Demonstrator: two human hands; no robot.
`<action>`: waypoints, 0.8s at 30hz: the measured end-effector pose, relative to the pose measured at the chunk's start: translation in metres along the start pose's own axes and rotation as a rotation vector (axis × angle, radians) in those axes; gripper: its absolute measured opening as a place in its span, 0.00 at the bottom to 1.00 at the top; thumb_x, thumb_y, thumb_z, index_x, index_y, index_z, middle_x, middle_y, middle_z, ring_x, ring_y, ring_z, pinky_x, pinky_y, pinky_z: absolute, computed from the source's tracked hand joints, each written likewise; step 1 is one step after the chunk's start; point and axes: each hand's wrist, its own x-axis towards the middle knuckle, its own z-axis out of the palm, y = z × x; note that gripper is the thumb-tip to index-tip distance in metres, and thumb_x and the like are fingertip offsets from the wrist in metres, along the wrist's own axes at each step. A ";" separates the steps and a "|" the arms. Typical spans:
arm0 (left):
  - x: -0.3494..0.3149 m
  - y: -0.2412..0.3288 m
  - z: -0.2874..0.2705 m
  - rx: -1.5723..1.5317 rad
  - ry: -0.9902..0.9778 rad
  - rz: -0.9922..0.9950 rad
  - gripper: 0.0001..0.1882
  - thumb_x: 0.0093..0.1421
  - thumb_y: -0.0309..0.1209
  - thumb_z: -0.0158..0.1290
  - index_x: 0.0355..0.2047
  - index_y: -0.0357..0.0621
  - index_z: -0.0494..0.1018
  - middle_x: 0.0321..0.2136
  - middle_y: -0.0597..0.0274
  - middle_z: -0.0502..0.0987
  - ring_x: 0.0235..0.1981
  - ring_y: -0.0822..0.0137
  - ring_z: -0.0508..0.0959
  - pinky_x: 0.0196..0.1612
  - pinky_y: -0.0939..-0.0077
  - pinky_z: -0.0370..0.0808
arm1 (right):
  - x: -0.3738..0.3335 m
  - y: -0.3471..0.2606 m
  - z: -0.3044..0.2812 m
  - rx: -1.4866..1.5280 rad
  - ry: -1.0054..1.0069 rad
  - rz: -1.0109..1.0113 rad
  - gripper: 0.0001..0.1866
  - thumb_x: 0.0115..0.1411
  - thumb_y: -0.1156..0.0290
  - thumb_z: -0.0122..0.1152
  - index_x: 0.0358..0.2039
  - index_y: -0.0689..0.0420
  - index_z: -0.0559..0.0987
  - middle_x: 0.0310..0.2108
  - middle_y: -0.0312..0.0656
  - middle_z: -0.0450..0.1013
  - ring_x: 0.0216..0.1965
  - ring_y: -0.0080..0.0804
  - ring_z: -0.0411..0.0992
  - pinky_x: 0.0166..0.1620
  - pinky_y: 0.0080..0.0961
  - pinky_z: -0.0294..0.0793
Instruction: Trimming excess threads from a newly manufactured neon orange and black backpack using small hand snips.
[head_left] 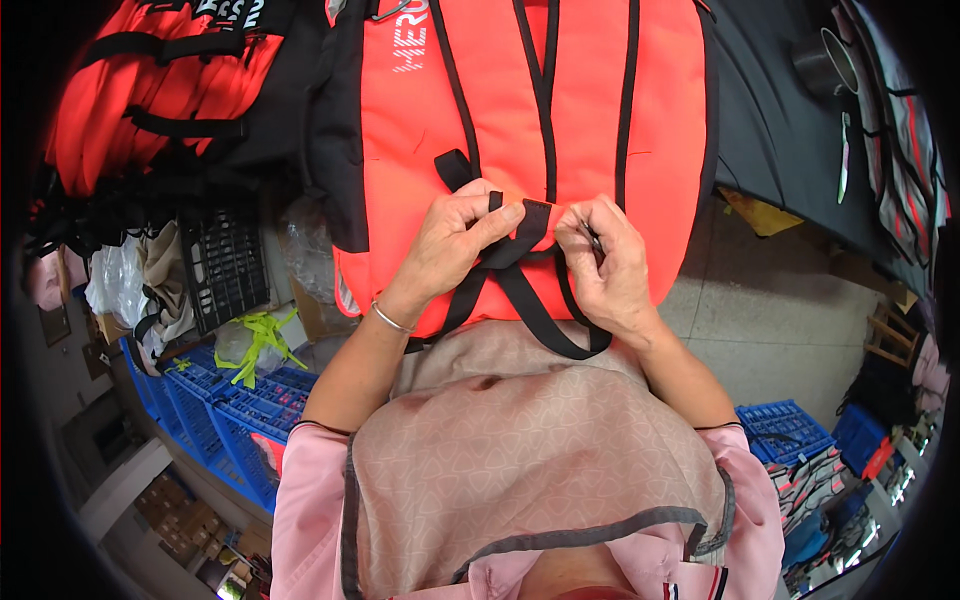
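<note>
A bright orange-red backpack [590,120] with black trim lies in front of me, reaching toward my lap. With thumb and fingers my left hand [450,245] pinches a black webbing strap [537,215] near its stitched end. Close beside it, my right hand [612,265] is closed around a small dark metal tool [592,238], mostly hidden by the fingers; its kind does not show. A loop of the black webbing [550,335] hangs below both hands over the bag's lower edge. Several loose thread ends lie on the orange fabric.
More orange-red bags [170,90] are piled at the far left. Blue plastic crates [240,410] stand at the lower left, with another blue crate [785,430] at the right. A dark-covered table [770,130] bears a grey cylinder [825,62] and a thin white-and-green tool [844,155].
</note>
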 end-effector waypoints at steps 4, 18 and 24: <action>0.001 -0.003 -0.002 -0.064 -0.016 0.043 0.21 0.67 0.38 0.56 0.20 0.37 0.72 0.24 0.70 0.66 0.32 0.77 0.64 0.37 0.78 0.63 | -0.001 -0.003 -0.020 0.277 0.034 0.199 0.01 0.64 0.79 0.57 0.36 0.62 0.74 0.31 0.34 0.69 0.30 0.16 0.66 0.35 0.17 0.68; -0.002 0.005 -0.001 -0.081 -0.042 -0.004 0.19 0.69 0.40 0.52 0.29 0.35 0.78 0.25 0.71 0.67 0.34 0.77 0.64 0.40 0.78 0.64 | -0.015 -0.020 -0.031 -0.438 0.101 -0.141 0.14 0.50 0.66 0.74 0.32 0.58 0.79 0.26 0.38 0.77 0.28 0.34 0.76 0.30 0.28 0.74; -0.001 0.001 -0.003 -0.051 -0.061 0.014 0.19 0.68 0.41 0.52 0.30 0.36 0.78 0.25 0.71 0.67 0.34 0.77 0.64 0.39 0.78 0.64 | -0.010 -0.017 -0.023 -0.570 0.100 -0.251 0.12 0.49 0.64 0.74 0.28 0.53 0.79 0.22 0.34 0.73 0.23 0.30 0.71 0.25 0.29 0.65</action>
